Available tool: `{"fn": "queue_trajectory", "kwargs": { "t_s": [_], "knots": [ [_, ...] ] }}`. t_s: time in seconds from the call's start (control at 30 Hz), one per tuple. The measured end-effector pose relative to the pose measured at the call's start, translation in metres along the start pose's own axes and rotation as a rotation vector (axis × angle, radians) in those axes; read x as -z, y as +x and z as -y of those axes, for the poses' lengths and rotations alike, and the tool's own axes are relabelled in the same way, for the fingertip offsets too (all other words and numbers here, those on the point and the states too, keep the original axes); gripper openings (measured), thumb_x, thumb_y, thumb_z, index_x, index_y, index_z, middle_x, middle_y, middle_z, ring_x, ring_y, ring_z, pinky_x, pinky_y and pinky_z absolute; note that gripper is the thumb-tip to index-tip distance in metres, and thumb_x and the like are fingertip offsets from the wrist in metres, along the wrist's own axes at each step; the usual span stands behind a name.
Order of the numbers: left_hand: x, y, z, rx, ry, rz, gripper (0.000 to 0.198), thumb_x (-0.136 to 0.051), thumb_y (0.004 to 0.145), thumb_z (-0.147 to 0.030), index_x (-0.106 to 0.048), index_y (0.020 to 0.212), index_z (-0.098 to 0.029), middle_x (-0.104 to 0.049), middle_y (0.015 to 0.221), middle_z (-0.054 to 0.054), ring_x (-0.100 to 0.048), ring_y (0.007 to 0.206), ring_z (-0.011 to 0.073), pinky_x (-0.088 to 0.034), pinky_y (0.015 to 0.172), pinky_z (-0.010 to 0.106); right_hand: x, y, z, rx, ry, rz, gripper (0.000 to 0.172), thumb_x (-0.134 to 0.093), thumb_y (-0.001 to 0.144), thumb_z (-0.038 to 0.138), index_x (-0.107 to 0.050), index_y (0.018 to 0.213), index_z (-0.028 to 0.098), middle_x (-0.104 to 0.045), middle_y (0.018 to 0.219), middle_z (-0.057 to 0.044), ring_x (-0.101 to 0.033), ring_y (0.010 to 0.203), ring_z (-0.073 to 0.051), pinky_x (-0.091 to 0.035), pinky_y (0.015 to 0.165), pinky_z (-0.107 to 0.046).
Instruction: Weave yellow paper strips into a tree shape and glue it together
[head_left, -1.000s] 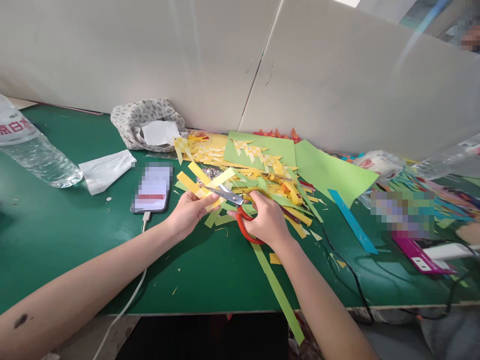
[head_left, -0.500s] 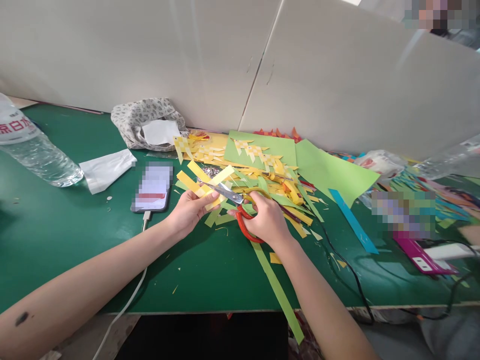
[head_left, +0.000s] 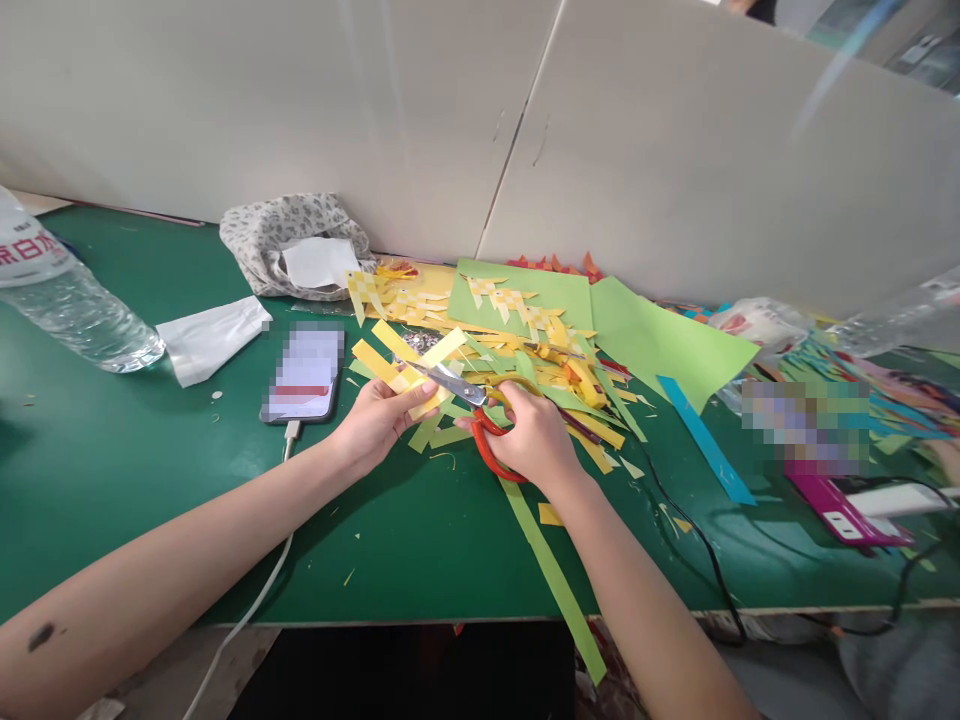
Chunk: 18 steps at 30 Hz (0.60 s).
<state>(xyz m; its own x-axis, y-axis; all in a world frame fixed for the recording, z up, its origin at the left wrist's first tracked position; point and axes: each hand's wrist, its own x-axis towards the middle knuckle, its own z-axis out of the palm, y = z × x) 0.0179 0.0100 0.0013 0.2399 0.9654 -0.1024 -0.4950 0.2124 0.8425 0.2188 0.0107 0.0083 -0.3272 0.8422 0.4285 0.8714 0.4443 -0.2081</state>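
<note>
While scissors cut strips, bottle label red characters, partly cut off

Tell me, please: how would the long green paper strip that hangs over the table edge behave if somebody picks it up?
The long green paper strip is thin and narrow, so it probably flops and bends when lifted by one end. It looks very light. Because its lower end hangs past the table edge, a small push could likely slide it off.

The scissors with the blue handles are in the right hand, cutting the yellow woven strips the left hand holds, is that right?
Not quite: in the head view the scissors have red handles, not blue. The rest stands: the right hand works them on the yellow woven strips held by the left hand.
</note>
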Motion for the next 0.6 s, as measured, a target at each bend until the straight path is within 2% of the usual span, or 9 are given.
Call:
{"fn": "queue_trajectory", "kwargs": {
  "t_s": [0.4,0.6],
  "knots": [
    [-0.0014,-0.0006,-0.0004,0.004,-0.004,-0.016,0.027,-0.073,0.071,-0.025,-0.07,0.096,-0.017,-0.07,0.104,0.006,-0.066,0.092,0.0153,-0.054,0.076,0.021,0.0018,0.0,0.0005,-0.014,0.015,0.02,0.039,-0.057,0.073,0.058,-0.048,0.078,0.02,-0.038,0.051,0.004,-0.031,0.045,-0.011,-0.023,0.044,-0.026],
    [-0.0038,-0.001,-0.0022,-0.002,-0.039,-0.087,0.026,-0.075,0.069,-0.027,-0.07,0.093,-0.017,-0.071,0.099,0.005,-0.066,0.087,0.0155,-0.055,0.074,0.024,0.0005,0.0008,0.0005,-0.029,0.026,-0.002,0.04,-0.059,0.072,0.057,-0.051,0.079,0.019,-0.048,0.055,0.0,-0.039,0.048,-0.013,-0.027,0.046,-0.026]
  ]
}}
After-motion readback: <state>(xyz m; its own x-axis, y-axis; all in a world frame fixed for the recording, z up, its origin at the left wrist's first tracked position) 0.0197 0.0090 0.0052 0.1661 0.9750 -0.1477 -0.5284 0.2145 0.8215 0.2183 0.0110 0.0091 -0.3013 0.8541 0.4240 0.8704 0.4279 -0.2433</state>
